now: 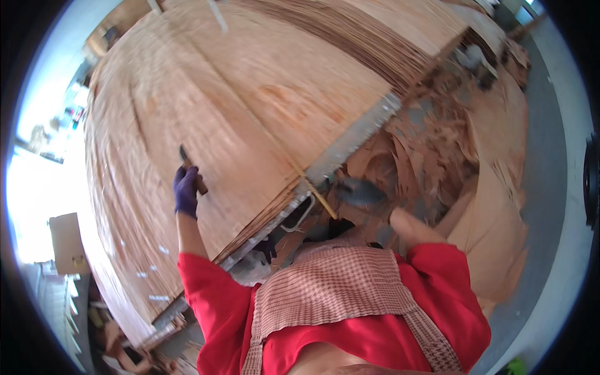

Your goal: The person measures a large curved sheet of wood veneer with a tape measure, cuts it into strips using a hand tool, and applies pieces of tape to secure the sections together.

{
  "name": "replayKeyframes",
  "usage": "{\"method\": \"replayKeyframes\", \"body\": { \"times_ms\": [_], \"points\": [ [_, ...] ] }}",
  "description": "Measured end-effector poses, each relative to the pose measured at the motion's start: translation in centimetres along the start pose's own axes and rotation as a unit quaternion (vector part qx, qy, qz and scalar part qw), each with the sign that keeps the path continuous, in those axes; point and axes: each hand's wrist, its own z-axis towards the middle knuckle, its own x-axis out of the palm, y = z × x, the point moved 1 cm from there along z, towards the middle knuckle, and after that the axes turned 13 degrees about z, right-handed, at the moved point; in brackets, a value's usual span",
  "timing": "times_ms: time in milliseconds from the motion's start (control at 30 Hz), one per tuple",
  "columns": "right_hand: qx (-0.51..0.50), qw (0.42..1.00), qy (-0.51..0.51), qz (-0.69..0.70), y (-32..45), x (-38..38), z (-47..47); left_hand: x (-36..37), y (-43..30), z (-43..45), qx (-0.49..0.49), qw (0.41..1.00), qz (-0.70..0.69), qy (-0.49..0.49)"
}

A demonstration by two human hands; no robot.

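My left hand (186, 190), in a purple glove, grips a knife (201, 184) with a brown handle; its dark blade points away from me. It is over a broad wood veneer sheet (211, 126) that tops a stack. My right hand (360, 191), in a dark glove, is blurred beside the stack's front edge, and whether it holds anything is unclear. Just left of it, the end of a thin yellowish strip (323, 201) juts past the edge. The strip runs far back across the veneer.
Torn veneer scraps (403, 154) pile up on the floor at right, beside a large loose veneer sheet (497, 187). Dark-edged veneer layers (356, 42) lie at the back. Under the front edge is a white-rimmed container (300, 215). A cardboard box (68, 241) stands far left.
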Motion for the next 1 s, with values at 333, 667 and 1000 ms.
{"method": "replayKeyframes", "body": {
  "times_ms": [333,667,1000],
  "points": [
    [0.124,0.929,-0.31,-0.161,-6.3,-24.7,13.8,7.0,-3.6,-11.0,-0.061,0.896,-0.419,0.131],
    [0.052,0.856,-0.235,0.458,-5.4,-28.4,16.9,17.8,-14.6,-11.4,-0.078,0.981,-0.155,0.087],
    [-0.276,0.955,-0.106,0.018,8.8,-11.7,17.8,26.8,-28.3,-3.3,-0.047,0.996,0.019,0.078]
  ]
}}
